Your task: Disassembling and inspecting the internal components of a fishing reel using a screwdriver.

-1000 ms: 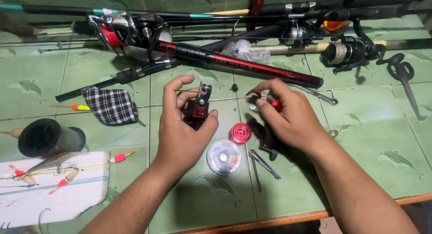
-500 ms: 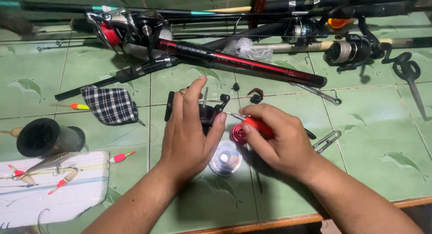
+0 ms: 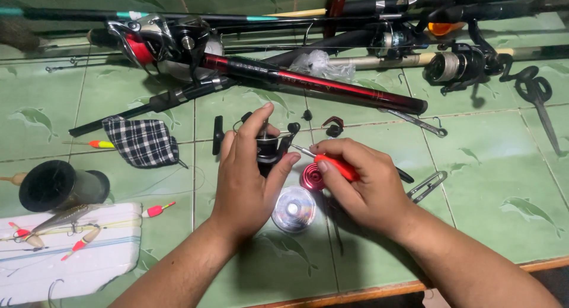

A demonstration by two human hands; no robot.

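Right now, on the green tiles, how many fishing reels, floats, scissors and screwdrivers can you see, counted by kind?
Fishing reels: 4, one in the left hand, a red and silver reel, one at the back, one at right
Floats: 2, a yellow float, a red float
Scissors: 1
Screwdrivers: 1, red-handled, in the right hand
Total: 8

black reel body (image 3: 268,149) | upright, gripped | red-handled screwdriver (image 3: 332,165) | tip touching it
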